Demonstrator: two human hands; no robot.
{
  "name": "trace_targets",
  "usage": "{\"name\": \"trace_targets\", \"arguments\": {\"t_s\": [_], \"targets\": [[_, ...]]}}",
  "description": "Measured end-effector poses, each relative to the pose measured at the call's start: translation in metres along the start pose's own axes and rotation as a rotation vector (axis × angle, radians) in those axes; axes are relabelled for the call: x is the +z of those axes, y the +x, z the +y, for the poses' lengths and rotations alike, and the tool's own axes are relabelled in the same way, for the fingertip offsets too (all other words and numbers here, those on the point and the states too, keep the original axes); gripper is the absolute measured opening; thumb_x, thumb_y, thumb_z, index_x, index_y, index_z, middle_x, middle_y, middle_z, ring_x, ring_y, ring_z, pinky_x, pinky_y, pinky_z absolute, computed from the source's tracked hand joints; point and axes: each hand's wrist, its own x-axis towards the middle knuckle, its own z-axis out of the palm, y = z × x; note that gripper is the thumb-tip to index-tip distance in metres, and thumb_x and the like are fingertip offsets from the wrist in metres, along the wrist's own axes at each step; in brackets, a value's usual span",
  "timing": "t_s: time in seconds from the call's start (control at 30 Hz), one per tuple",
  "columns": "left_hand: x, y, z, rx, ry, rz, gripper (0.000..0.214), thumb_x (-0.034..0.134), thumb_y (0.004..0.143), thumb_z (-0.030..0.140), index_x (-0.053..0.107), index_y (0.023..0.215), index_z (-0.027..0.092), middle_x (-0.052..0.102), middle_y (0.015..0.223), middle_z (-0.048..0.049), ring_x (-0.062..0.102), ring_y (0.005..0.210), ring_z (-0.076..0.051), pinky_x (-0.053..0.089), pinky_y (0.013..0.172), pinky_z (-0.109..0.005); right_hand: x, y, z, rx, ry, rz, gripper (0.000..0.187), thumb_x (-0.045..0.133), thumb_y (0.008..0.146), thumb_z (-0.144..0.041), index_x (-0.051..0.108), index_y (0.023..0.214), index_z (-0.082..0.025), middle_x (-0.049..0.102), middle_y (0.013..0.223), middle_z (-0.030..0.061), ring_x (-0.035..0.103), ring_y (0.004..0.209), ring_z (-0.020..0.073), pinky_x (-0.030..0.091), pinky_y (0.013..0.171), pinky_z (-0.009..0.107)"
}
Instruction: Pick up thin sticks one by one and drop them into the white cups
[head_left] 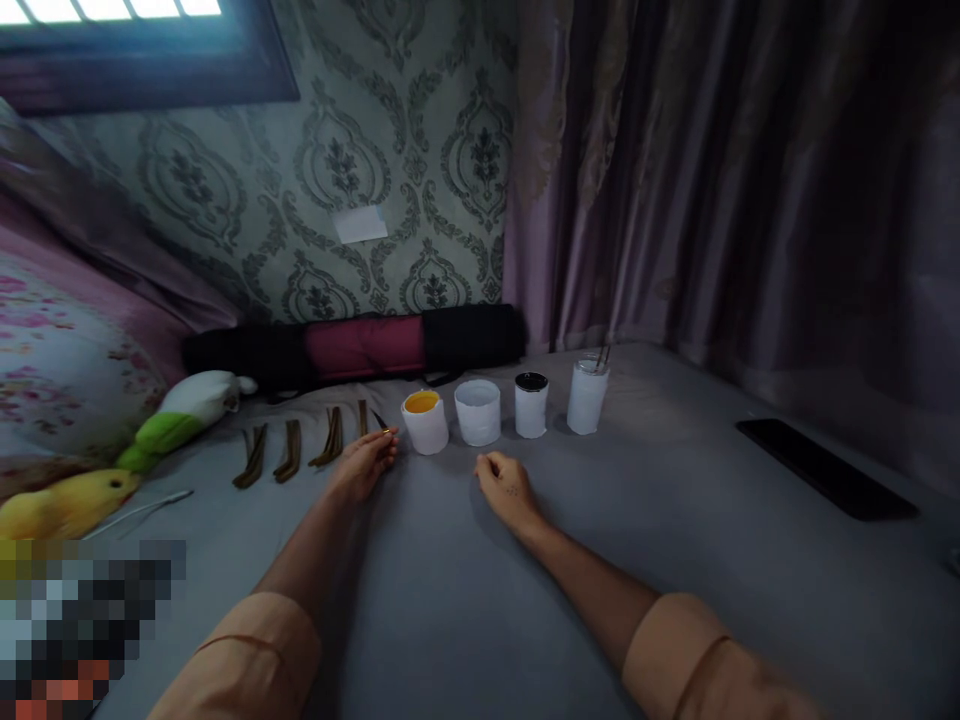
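My left hand (364, 465) is closed around a thin paintbrush (385, 427), whose dark tip points up and away. Just right of that hand stands a white cup of yellow paint (426, 425). My right hand (508, 487) rests on the grey sheet with its fingers curled in, and nothing shows in it. In front of it are a wider white cup (478, 415) and a white cup with a black top surface (531, 408). Several brown, dry-looking strips (287, 452) lie in small bundles left of my left hand.
A taller white container (589, 398) holds thin sticks at the right of the row. A dark phone-like slab (825, 468) lies far right. Behind the cups is a black and maroon roll (367, 343). Plush toys (180, 415) and a white cable (146, 510) are at left.
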Motion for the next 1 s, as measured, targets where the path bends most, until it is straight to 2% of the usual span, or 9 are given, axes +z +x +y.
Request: {"name": "trace_targets", "arguments": {"t_s": [0.37, 0.67, 1.0], "targets": [[0.008, -0.013, -0.009, 0.103, 0.027, 0.039, 0.021, 0.061, 0.065, 0.017, 0.062, 0.086, 0.011, 0.060, 0.070, -0.0033, 0.051, 0.052, -0.006, 0.040, 0.047, -0.018, 0.000, 0.000, -0.001, -0.001, -0.009, 0.008, 0.035, 0.036, 0.081, -0.034, 0.057, 0.061, -0.015, 0.053, 0.052, 0.0001, 0.044, 0.050, 0.0092, 0.027, 0.047, 0.019], [0.012, -0.026, -0.020, 0.175, 0.034, 0.046, 0.031, 0.065, 0.063, 0.024, 0.060, 0.091, 0.010, 0.064, 0.081, -0.0080, 0.055, 0.058, -0.009, 0.042, 0.049, -0.018, 0.001, 0.001, 0.001, 0.008, -0.001, -0.001, 0.036, 0.036, 0.081, -0.036, 0.056, 0.061, -0.015, 0.051, 0.050, -0.0005, 0.043, 0.048, 0.0089, 0.027, 0.047, 0.020], [0.016, -0.041, -0.026, 0.252, 0.118, 0.069, 0.041, 0.064, 0.062, 0.035, 0.060, 0.096, 0.012, 0.065, 0.085, -0.0080, 0.055, 0.058, -0.011, 0.040, 0.049, -0.020, -0.002, -0.001, -0.003, -0.005, 0.015, -0.007, 0.035, 0.035, 0.081, -0.034, 0.056, 0.061, -0.015, 0.052, 0.051, -0.0001, 0.045, 0.050, 0.0095, 0.028, 0.048, 0.020]]}}
